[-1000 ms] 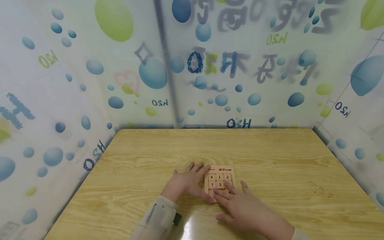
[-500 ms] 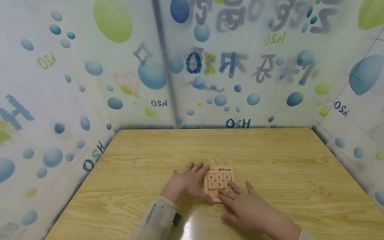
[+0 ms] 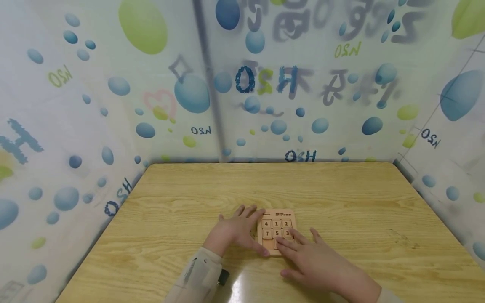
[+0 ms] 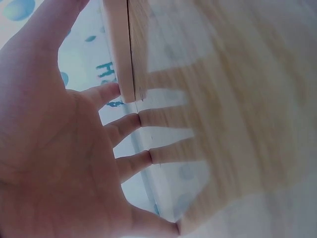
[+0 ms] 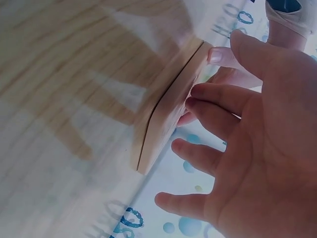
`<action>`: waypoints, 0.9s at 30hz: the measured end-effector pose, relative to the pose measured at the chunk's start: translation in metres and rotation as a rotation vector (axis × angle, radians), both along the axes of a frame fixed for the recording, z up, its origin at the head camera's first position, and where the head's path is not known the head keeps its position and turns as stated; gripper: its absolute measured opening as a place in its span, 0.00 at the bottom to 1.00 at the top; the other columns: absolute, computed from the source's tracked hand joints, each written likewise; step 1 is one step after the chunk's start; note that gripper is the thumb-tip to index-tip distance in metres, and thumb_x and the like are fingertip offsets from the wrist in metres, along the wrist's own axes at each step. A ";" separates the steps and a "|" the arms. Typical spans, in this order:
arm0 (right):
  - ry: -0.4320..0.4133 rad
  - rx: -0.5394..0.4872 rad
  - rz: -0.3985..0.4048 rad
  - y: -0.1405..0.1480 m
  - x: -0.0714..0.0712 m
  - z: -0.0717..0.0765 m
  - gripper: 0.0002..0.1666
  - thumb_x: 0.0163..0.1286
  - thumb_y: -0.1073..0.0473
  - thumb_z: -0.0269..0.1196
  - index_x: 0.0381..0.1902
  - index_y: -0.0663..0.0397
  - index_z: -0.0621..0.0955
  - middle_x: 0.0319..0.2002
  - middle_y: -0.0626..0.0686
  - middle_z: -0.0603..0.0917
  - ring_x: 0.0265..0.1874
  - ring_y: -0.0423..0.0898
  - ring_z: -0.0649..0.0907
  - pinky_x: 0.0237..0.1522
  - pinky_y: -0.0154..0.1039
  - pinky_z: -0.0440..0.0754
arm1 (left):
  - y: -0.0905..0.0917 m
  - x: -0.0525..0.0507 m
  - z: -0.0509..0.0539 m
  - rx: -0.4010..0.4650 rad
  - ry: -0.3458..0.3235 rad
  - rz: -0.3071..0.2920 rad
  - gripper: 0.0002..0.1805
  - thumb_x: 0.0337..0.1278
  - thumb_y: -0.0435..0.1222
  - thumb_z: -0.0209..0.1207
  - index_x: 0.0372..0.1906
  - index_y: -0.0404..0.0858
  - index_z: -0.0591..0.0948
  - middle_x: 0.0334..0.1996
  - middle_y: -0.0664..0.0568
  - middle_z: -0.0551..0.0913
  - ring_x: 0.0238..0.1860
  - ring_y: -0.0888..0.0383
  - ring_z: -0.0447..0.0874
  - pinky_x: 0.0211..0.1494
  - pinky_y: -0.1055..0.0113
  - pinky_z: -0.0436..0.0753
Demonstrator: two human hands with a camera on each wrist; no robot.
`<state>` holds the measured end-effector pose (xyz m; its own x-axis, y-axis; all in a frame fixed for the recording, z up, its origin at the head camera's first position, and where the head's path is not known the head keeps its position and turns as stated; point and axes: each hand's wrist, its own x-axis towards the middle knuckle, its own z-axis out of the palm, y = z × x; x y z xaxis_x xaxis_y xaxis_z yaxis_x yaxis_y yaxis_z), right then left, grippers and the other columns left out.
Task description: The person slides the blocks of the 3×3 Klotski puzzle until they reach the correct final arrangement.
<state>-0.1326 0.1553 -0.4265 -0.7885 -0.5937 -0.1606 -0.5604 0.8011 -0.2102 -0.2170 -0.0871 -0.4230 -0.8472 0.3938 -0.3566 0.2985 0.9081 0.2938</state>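
Note:
A wooden sliding number puzzle (image 3: pixel 273 211) lies flat on the table, its tiles 4, 1, 2 above 7, 5, 3. The bottom-left slot (image 3: pixel 268 243) is bare; fingers hide most of the bottom row. At the puzzle's left side, my left hand (image 3: pixel 236 231) has its index fingertip by the top corner and thumb at the bottom corner. Its fingers look spread and fairly straight in the left wrist view. Over the lower right, my right hand (image 3: pixel 318 263) has a fingertip on a bottom-row tile, fingers extended. The right wrist view shows the puzzle's edge (image 5: pixel 171 106) beside that hand.
A wood-grain table (image 3: pixel 182 185) lies under both hands. White curtains (image 3: pixel 170 143) printed with blue and green dots stand behind it and along both sides. A dark object (image 3: pixel 224 277) sits at the left wrist.
My right hand has moved slightly right across the bottom row. The bottom-left slot and the 3 tile now show more plainly. My left hand stays in place.

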 end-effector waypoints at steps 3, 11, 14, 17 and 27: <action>0.003 -0.013 0.006 -0.004 -0.003 0.002 0.40 0.78 0.30 0.57 0.78 0.42 0.74 0.81 0.43 0.70 0.83 0.62 0.64 0.75 0.83 0.58 | -0.001 0.000 0.000 -0.001 0.006 -0.003 0.70 0.36 0.76 0.73 0.87 0.63 0.53 0.89 0.56 0.48 0.89 0.41 0.43 0.76 0.13 0.46; -0.047 -0.018 -0.016 -0.017 -0.013 0.005 0.43 0.78 0.29 0.56 0.81 0.43 0.71 0.83 0.44 0.67 0.85 0.60 0.61 0.78 0.82 0.56 | -0.001 -0.001 0.000 -0.010 -0.003 -0.008 0.69 0.38 0.76 0.72 0.87 0.64 0.52 0.89 0.57 0.47 0.89 0.42 0.43 0.76 0.13 0.47; -0.064 -0.010 -0.027 -0.022 -0.016 0.005 0.44 0.78 0.28 0.56 0.81 0.43 0.70 0.84 0.44 0.66 0.85 0.60 0.60 0.78 0.81 0.55 | 0.000 -0.001 0.000 -0.012 -0.008 -0.010 0.69 0.39 0.76 0.72 0.87 0.64 0.52 0.89 0.58 0.47 0.89 0.42 0.42 0.76 0.13 0.47; -0.068 0.007 -0.036 -0.024 -0.019 0.004 0.45 0.77 0.27 0.56 0.82 0.43 0.69 0.84 0.44 0.65 0.85 0.60 0.60 0.78 0.81 0.55 | 0.000 -0.001 0.001 -0.010 -0.011 -0.010 0.68 0.39 0.76 0.72 0.87 0.64 0.52 0.89 0.57 0.47 0.89 0.42 0.42 0.76 0.13 0.47; -0.039 -0.001 -0.038 -0.026 -0.015 0.003 0.44 0.77 0.28 0.57 0.81 0.44 0.71 0.83 0.45 0.66 0.85 0.62 0.61 0.78 0.82 0.54 | 0.000 0.000 0.001 -0.002 -0.015 -0.004 0.68 0.40 0.76 0.72 0.87 0.64 0.52 0.89 0.57 0.47 0.89 0.42 0.42 0.76 0.13 0.46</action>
<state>-0.1479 0.1291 -0.4239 -0.8038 -0.5633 -0.1914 -0.5205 0.8216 -0.2324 -0.2168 -0.0873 -0.4221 -0.8402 0.3966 -0.3698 0.2980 0.9074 0.2963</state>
